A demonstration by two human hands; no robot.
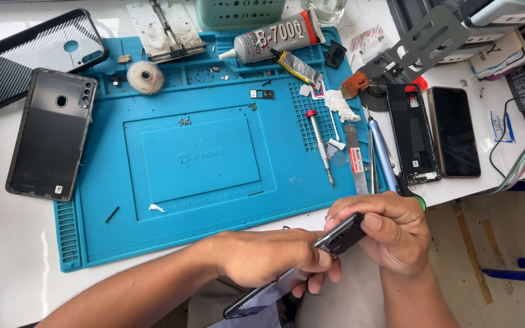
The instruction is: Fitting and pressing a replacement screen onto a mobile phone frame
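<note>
The dark phone is off the blue mat and held edge-on over the person's lap at the near edge of the white surface, while a back cover, a bare frame and a screen lie loose on the surface, so by my read the work is mid-way, parts out and nothing closed up. Left hand wraps the phone's middle, grip clamped around it. Right hand curls over the top end, fingertips pinching that corner; the screwdriver lies untouched on the mat.
</note>
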